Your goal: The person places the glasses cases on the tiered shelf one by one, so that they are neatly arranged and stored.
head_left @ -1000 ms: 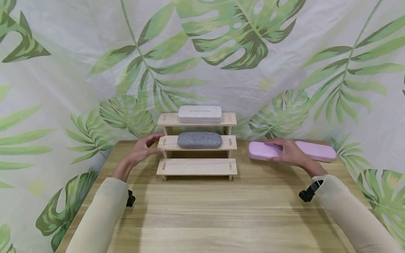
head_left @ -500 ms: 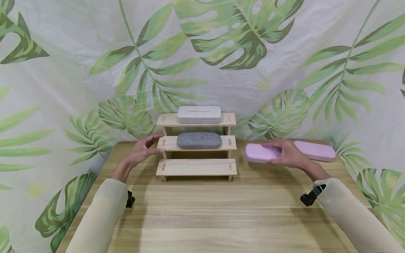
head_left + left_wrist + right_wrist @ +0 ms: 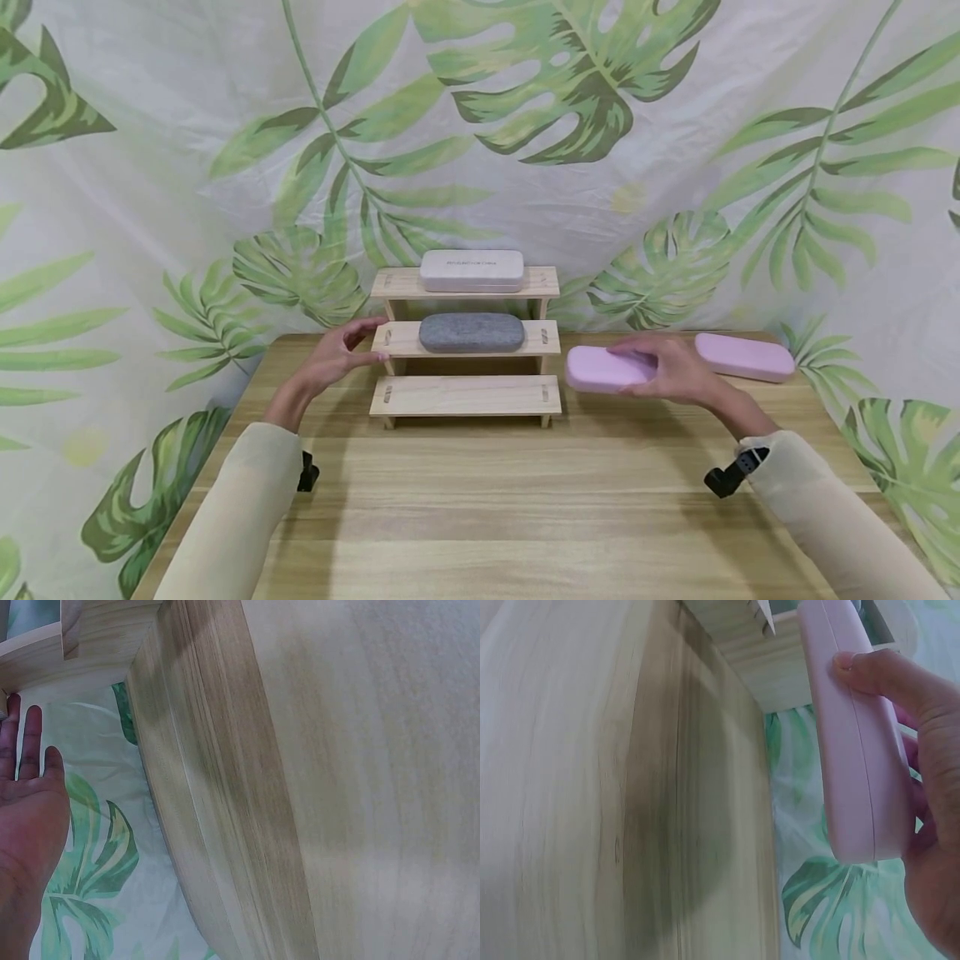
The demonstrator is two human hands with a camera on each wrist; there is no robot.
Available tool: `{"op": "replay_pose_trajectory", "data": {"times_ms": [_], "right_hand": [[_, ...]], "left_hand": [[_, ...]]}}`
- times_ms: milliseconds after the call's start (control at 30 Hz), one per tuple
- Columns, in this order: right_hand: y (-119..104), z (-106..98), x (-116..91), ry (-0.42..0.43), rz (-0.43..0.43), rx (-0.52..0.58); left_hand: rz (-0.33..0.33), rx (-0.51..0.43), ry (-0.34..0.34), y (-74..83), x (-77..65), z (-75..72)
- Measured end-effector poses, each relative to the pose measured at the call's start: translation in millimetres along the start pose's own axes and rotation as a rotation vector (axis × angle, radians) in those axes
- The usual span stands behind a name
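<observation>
A pink glasses case [image 3: 609, 369] is held in my right hand [image 3: 672, 367], thumb on the near side and fingers on the far side. The right wrist view shows the case [image 3: 851, 742] raised off the table, with the thumb near its seam. My left hand [image 3: 333, 360] touches the left end of a three-tier wooden rack [image 3: 465, 395], at the middle tier. Its fingers look straight in the left wrist view. On the top tier lies a white glasses case [image 3: 472, 272]; a grey fabric one [image 3: 472, 332] lies on the middle tier. The bottom tier is bare.
Another pink glasses case [image 3: 744, 357] lies on the table [image 3: 480, 508] at the back right, beyond my right hand. Behind the table hangs a leaf-patterned cloth [image 3: 555, 208]. Black camera straps [image 3: 735, 473] sit at the wrists.
My right hand has moved left with the pink glasses case, towards the rack and away from the other pink case. The left hand has stayed at the rack.
</observation>
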State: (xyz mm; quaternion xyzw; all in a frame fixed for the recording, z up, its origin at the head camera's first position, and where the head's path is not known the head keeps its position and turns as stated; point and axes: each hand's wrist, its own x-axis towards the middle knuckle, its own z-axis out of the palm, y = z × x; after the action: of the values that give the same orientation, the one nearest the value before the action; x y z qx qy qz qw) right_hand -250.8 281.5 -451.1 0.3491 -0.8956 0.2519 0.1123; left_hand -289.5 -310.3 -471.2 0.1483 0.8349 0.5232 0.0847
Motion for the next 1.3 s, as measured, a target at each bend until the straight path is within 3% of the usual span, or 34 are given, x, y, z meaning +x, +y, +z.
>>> {"op": "replay_pose_trajectory", "data": {"times_ms": [167, 367, 600, 1300], "right_hand": [[-10.8, -0.4, 2.4, -0.027, 0.034, 0.027], [-17.8, 4.1, 4.8, -0.012, -0.030, 0.082], [-30.9, 8.9, 7.9, -0.042, -0.005, 0.121], [-59.3, 35.2, 27.0, -0.035, -0.086, 0.215]], "left_hand": [[-0.001, 0.006, 0.000, 0.3, 0.2, 0.4], [-0.005, 0.009, 0.001, -0.6, 0.3, 0.4], [-0.001, 0.013, 0.012, 1.2, -0.3, 0.9], [-0.014, 0.009, 0.005, 2.1, -0.6, 1.2]]}}
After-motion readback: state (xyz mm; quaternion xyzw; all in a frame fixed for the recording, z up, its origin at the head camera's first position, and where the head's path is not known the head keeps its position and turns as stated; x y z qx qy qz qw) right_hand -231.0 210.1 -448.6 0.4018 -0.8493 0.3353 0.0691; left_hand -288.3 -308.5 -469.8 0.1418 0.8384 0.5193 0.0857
